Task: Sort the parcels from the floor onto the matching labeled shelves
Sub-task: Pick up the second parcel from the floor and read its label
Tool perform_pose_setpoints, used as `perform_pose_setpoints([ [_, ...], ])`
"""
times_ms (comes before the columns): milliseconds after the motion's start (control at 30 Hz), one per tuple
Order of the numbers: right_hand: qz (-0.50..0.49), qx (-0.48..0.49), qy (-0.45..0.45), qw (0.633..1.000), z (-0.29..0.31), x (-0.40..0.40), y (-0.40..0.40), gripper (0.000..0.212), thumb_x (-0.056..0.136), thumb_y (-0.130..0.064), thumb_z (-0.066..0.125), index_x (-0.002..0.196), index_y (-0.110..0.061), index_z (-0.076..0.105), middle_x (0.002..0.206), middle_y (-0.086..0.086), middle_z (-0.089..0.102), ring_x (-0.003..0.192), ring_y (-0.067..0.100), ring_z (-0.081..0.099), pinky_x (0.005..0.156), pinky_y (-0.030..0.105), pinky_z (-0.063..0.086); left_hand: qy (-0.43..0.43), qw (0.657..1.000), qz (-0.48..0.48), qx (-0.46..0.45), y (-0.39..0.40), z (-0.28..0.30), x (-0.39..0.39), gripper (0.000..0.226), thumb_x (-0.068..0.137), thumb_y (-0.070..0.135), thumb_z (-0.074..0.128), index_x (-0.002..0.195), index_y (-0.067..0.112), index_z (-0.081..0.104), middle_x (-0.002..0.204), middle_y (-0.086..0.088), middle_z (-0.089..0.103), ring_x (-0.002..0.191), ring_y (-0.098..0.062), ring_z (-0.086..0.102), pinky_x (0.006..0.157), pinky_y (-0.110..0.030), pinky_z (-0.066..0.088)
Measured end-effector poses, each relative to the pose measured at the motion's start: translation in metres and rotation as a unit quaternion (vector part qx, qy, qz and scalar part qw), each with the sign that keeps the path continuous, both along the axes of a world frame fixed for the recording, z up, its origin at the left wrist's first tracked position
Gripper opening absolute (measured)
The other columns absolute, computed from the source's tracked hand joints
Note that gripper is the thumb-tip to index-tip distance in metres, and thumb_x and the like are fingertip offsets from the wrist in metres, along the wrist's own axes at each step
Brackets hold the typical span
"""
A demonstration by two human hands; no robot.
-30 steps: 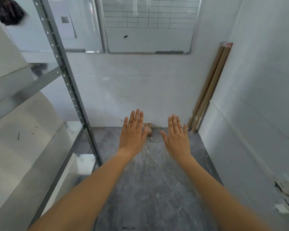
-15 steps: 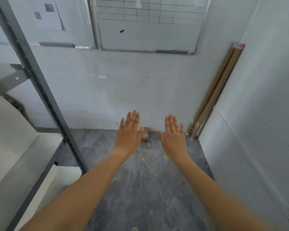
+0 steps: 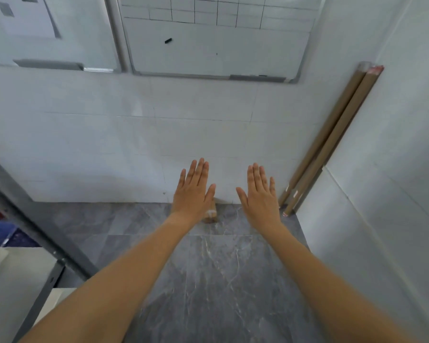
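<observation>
Both arms are stretched forward over the grey marble floor (image 3: 208, 280), and both hands are flat with straight fingers, holding nothing. The left hand (image 3: 193, 194) and the right hand (image 3: 259, 196) are held apart with a gap between them, palms facing down and away, backs toward the camera.

A small brown parcel (image 3: 211, 214) sits on the floor at the foot of the white wall, ahead of the hands and in the gap between them, nearer the left hand, whose thumb side partly covers it. It looks like taped cardboard; any label is too small to read. The hands do not appear to touch it yet. Their spread, level posture probably serves a two-sided pick-up, one palm for each side of the box.

Beyond the right hand, two cardboard tubes (image 3: 332, 139) lean in the corner. Well off to the left of the left hand stands a grey metal shelf upright (image 3: 39, 230); no shelf labels can be seen. A whiteboard (image 3: 216, 50) hangs on the wall above the hands.
</observation>
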State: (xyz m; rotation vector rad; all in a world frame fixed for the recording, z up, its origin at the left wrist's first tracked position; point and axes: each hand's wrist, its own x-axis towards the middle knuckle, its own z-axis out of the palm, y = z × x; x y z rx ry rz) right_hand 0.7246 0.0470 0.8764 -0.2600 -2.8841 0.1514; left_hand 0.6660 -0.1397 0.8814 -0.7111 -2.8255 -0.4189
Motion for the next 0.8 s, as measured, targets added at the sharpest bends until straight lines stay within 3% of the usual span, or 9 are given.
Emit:
perform_pose_setpoints([
  [567, 0.055, -0.066, -0.068, 0.994, -0.079, -0.202, 0.115, 0.07, 0.11, -0.043, 0.03, 0.163, -0.006, 0.004, 0.173, 0.01, 0.001, 0.161, 0.023, -0.002, 0.128, 0.044, -0.005, -0.06, 0.997, 0.024, -0.038, 0.102, -0.064, -0.194, 0.064, 0.109, 0.04, 0.019, 0.16, 0.01, -0.004, 0.171, -0.006, -0.007, 0.158, -0.021, -0.009, 0.128, -0.038, -0.008],
  [800, 0.105, -0.144, -0.097, 0.979, -0.121, -0.275, 0.137, 0.068, 0.11, -0.044, 0.028, 0.164, -0.009, 0.006, 0.174, 0.007, 0.002, 0.161, 0.021, -0.002, 0.128, 0.039, -0.006, -0.122, 0.99, 0.053, 0.046, 0.134, -0.103, -0.257, 0.061, 0.109, 0.038, 0.021, 0.161, 0.012, -0.001, 0.171, -0.003, -0.006, 0.157, -0.016, -0.01, 0.127, -0.035, -0.01],
])
